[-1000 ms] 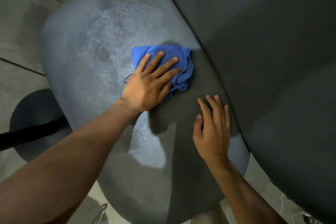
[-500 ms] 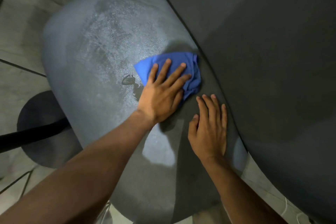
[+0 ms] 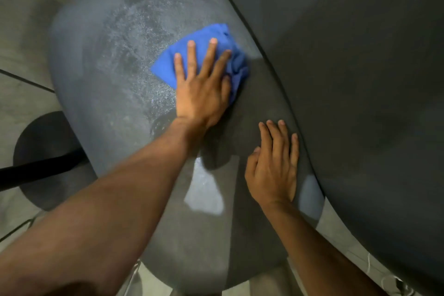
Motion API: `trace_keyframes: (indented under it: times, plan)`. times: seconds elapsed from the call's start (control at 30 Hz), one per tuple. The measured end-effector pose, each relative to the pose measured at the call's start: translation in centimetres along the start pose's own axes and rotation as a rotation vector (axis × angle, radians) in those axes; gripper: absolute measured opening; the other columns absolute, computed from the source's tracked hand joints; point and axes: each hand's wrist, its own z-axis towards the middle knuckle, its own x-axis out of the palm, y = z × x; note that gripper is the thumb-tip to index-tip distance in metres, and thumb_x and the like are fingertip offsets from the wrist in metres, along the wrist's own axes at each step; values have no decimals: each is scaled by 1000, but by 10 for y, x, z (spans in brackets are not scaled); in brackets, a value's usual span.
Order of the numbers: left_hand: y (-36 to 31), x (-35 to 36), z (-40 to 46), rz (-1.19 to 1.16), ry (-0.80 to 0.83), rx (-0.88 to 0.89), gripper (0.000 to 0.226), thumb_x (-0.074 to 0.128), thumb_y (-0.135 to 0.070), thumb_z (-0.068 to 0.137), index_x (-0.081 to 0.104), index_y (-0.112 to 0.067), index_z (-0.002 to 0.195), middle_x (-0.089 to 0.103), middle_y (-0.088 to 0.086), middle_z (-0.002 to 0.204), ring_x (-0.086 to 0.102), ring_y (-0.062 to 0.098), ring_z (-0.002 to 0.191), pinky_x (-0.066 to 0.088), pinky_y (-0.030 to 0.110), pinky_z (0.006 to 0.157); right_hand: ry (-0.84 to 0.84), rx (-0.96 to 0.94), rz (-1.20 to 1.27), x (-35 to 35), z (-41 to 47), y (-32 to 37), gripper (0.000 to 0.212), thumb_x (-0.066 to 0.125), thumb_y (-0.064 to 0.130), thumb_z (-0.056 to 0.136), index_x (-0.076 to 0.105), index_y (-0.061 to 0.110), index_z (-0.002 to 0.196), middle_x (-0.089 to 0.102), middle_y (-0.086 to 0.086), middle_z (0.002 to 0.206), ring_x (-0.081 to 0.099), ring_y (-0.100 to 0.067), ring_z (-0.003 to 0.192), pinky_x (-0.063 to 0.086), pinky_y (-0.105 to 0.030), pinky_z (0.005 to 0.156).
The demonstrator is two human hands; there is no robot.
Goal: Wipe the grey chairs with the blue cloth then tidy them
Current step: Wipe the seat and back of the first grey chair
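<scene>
Blue cloth [image 3: 192, 60], bunched and creased at its right side, flat and pointed at its left corner, lying on the far middle of the grey chair seat [image 3: 115, 74]. Pressed down under the left hand [image 3: 201, 89], fingers straight and fanned out over the fabric. Right hand [image 3: 274, 166] laid flat on the seat nearer and to the right, fingers straight and close together, holding nothing, just beside the seat's right edge. Pale speckled patch across the seat left of the cloth; bright sheen on the near middle. Dark chair backrest [image 3: 348, 79] rising along the right edge, close to both hands. Tiled floor [image 3: 24, 19] open to the left, round black base [image 3: 45, 151] below the seat's left rim.
</scene>
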Motion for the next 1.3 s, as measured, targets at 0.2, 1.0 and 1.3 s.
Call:
trace_keyframes:
  times: [0.2,1.0,1.3]
  plan:
    - [-9,9,-54,-73,44,350,50,44,-36,103,50,-24,152,38,2,163,27,39,153,20,60,122,-11,-6,28,0,1,-3,53,44,16,93,49,6,145,45,-11,154,31,-27,151,24,-53,122]
    - [75,-11,-109,40,116,408,52,37,-38,104,46,-26,154,35,0,164,28,36,153,23,59,122,-10,6,39,2,0,-2,54,43,16,94,48,8,147,46,-9,154,30,-25,151,23,-52,123]
    - [-6,5,-19,1,5,117,56,44,-32,100,47,-16,153,37,5,164,27,48,150,19,69,119,-18,-6,19,3,-2,-3,54,42,17,94,49,7,147,47,-8,153,31,-25,151,24,-51,122]
